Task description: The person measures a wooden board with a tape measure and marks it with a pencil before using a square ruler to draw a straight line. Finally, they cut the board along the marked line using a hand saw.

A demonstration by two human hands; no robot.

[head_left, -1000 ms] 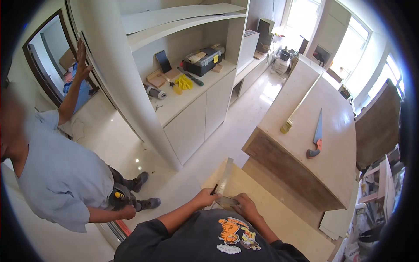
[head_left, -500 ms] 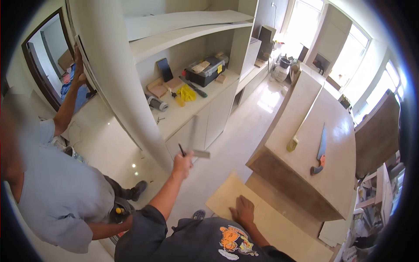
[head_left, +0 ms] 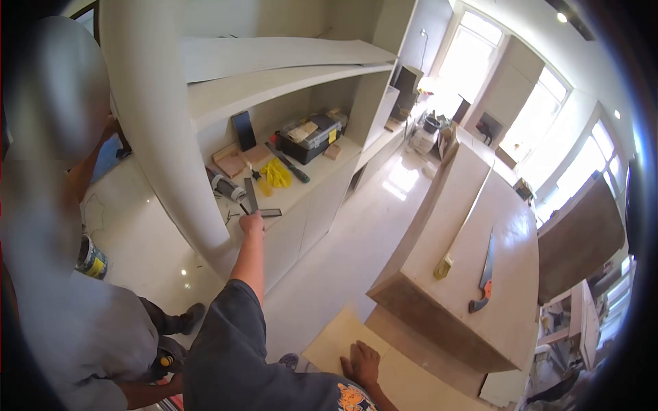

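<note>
My left hand (head_left: 252,223) is stretched out to the cabinet shelf, its fingers closed on a try square (head_left: 251,194) whose blade points toward the back of the shelf. A dark, thin pen or pencil (head_left: 243,207) sticks out of the same grip. Beside the square are a grey roll (head_left: 229,185), a small yellow bottle (head_left: 263,185) and a crumpled yellow plastic bag (head_left: 277,174). My right hand (head_left: 362,363) rests on a pale yellowish board (head_left: 404,373), fingers spread and holding nothing.
A toolbox (head_left: 312,135), a phone (head_left: 242,130) and wood pieces occupy the shelf. On the wooden counter (head_left: 439,233) at right lie a handsaw (head_left: 485,277) and a tape measure (head_left: 444,267), its tape extended. A co-worker in a grey shirt (head_left: 103,335) stands close at left, beside a round column (head_left: 157,137).
My left hand has moved forward from above the floor to the shelf with the try square and pen. My right hand stays on the board. The co-worker has leaned forward, and the view has shifted.
</note>
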